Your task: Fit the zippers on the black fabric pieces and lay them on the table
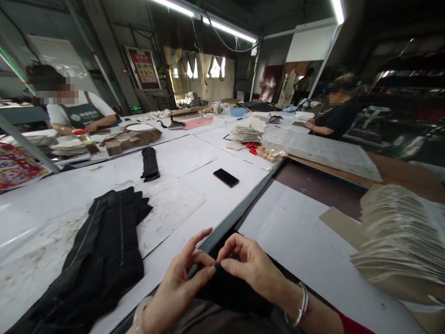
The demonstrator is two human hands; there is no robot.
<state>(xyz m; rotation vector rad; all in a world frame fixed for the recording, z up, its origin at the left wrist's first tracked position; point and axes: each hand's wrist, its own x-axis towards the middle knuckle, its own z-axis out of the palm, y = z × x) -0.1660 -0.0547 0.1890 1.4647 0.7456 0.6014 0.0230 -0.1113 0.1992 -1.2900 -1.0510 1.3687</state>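
My left hand point(183, 273) and my right hand point(252, 264) meet low in the middle of the head view, fingertips nearly touching. Each one is closed in a pinch of thumb and fingers, the left index finger raised. Between and below them lies dark black fabric point(222, 285), which both pinches appear to grip; the exact spot held is too small to make out. To the left, a pile of black fabric pieces with zippers point(107, 236) spreads over the white table point(184, 195). Farther up lies a smaller black zippered piece point(149, 163).
A phone point(225, 177) lies on the table ahead. Fanned beige sheets point(403, 236) stand at the right, with more stacked pieces point(246, 132) farther back. A packet of food point(269, 154) sits by the table edge. One co-worker point(79, 109) is at left, another point(335, 111) at right.
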